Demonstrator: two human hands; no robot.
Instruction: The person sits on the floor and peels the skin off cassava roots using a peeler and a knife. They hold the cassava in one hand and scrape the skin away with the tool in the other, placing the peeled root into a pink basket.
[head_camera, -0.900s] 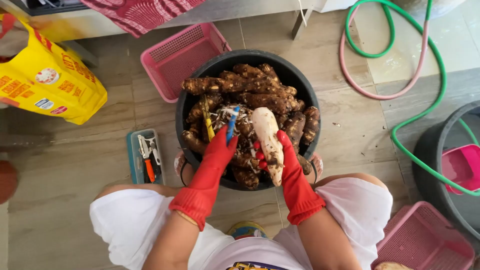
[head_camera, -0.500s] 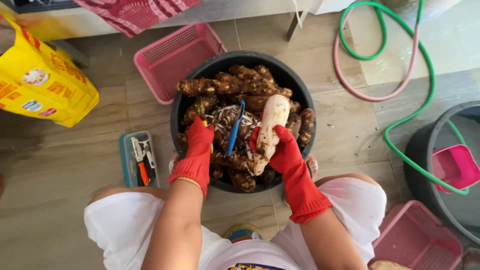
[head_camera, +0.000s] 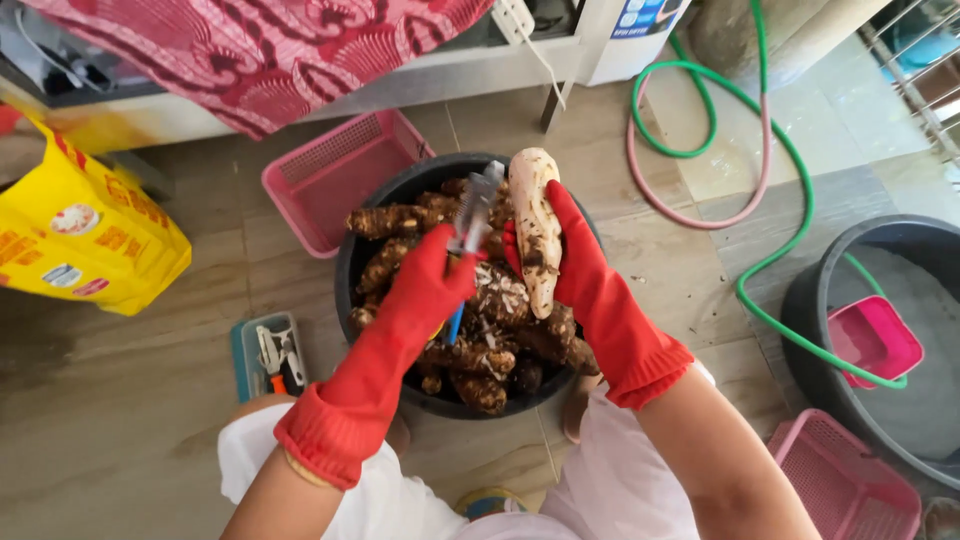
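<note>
Both red-gloved hands are now lifting higher above the black round tub. The right hand is gripping the pale peeled root, pointing upright, away from the person. The left hand fingers are closing around a blue-handled metal peeler.

A home wash area with a bare tiled floor. Around a black tub of unpeeled roots lie pink plastic baskets, a coiled green garden hose, a yellow sack and a patterned red cloth.
</note>
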